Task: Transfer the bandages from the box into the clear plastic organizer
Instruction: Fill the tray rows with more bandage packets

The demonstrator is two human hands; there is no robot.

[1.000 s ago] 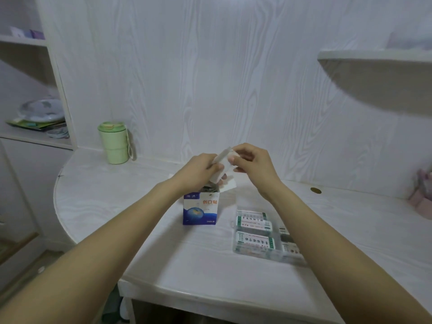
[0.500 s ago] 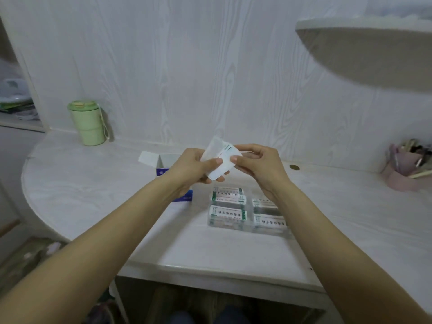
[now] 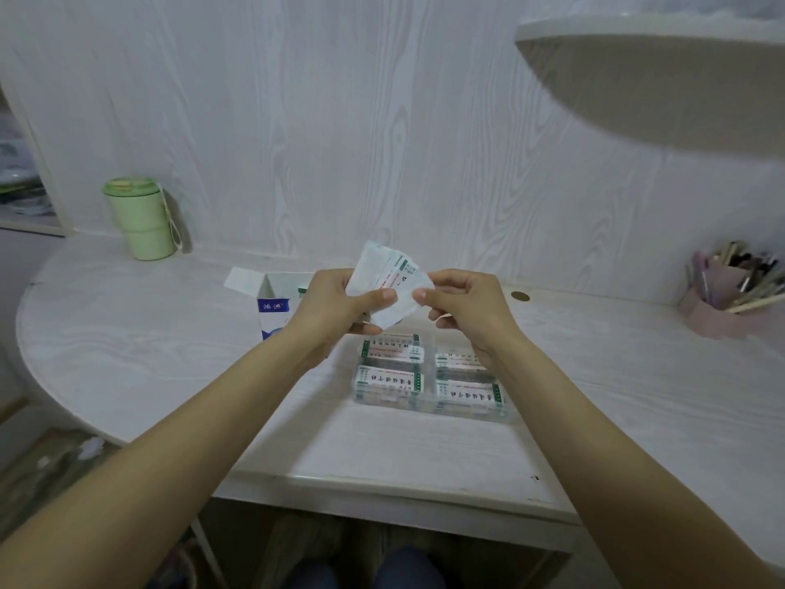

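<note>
Above the table, my left hand (image 3: pixel 340 306) holds a fanned stack of white wrapped bandages (image 3: pixel 388 282) with its thumb across the front. At the stack's right edge, my right hand (image 3: pixel 463 308) pinches one bandage between thumb and forefinger. The open blue-and-white bandage box (image 3: pixel 274 306) stands behind my left hand with its flap up. Below both hands lies the clear plastic organizer (image 3: pixel 429 382), its compartments holding green-printed bandage packs.
A green lidded cup (image 3: pixel 138 218) stands at the back left by the wall. A pink holder with pens (image 3: pixel 730 291) sits at the far right. A curved shelf (image 3: pixel 654 70) juts out overhead on the right. The white table (image 3: pixel 127 346) has a rounded left edge.
The bandages have fanned out wider between my hands. The view has shifted, so the cup and box now sit further right and the pen holder shows more fully.
</note>
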